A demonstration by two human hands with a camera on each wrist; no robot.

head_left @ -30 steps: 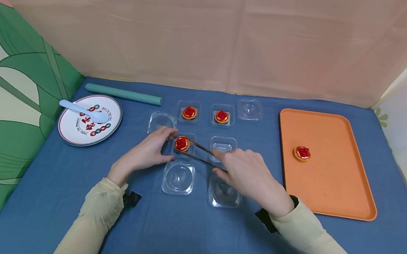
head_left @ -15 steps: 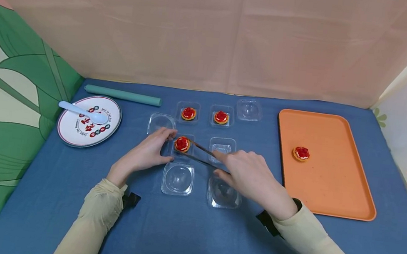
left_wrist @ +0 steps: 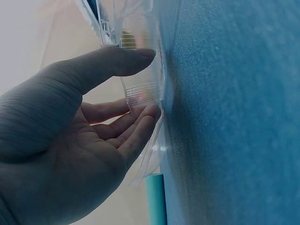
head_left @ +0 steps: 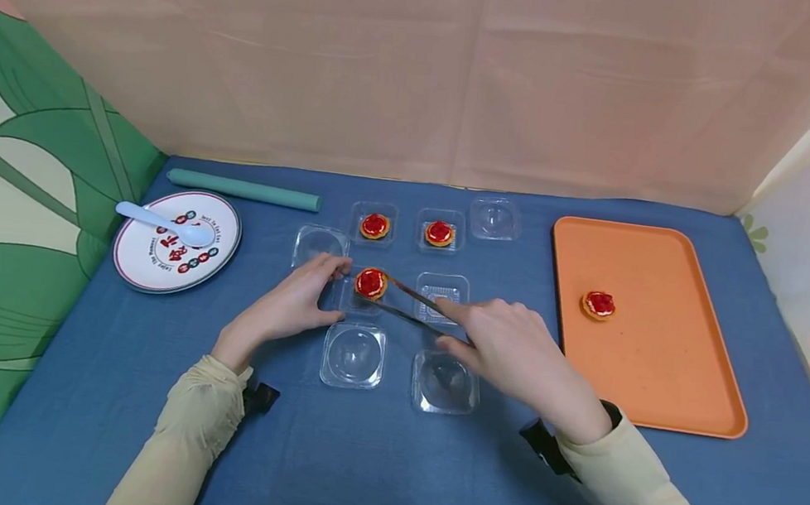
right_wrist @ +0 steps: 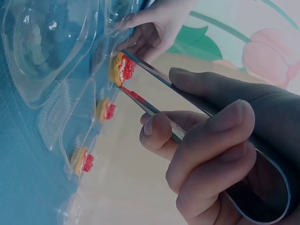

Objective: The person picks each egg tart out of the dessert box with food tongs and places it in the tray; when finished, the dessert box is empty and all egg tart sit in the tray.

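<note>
My right hand (head_left: 514, 352) (right_wrist: 220, 136) grips metal tongs (head_left: 408, 317) (right_wrist: 157, 77), whose tips stand on either side of a red-topped tart (head_left: 371, 283) (right_wrist: 123, 69). The tart is at a clear plastic box (head_left: 353, 301) (left_wrist: 143, 89); whether it touches the bottom I cannot tell. My left hand (head_left: 295, 298) (left_wrist: 89, 126) holds that box at its left side, thumb toward the near edge and fingers toward the far one.
Two more tarts (head_left: 375, 226) (head_left: 439, 234) sit in boxes behind. Another box (head_left: 442, 297) and open lids (head_left: 354, 355) (head_left: 446, 382) lie nearby. An orange tray (head_left: 655, 364) with one tart is on the right; a plate (head_left: 142, 256) with a spoon (head_left: 154, 216) and a green roll (head_left: 243, 189) are left.
The tart and the tongs have shifted slightly to the right, along with my right hand. My left hand has stayed in place at the box.
</note>
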